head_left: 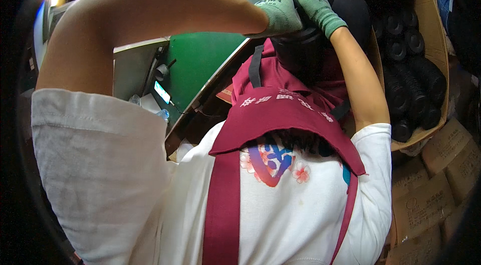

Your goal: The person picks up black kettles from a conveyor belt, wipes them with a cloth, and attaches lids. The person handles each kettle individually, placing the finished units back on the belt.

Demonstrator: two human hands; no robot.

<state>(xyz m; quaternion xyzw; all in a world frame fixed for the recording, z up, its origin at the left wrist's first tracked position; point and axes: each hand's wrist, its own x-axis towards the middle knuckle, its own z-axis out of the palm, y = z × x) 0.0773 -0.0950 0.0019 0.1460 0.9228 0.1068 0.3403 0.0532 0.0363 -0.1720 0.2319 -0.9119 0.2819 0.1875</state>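
Beside green worktable: left hand, right hand gripping black object.

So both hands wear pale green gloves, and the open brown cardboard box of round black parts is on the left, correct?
No: the head view shows the box of round black parts on the right. The left hand and right hand wear pale green gloves.

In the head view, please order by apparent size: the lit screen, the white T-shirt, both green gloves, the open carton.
1. White T-shirt
2. Open carton
3. Left glove and right glove: too alike to rank
4. Lit screen
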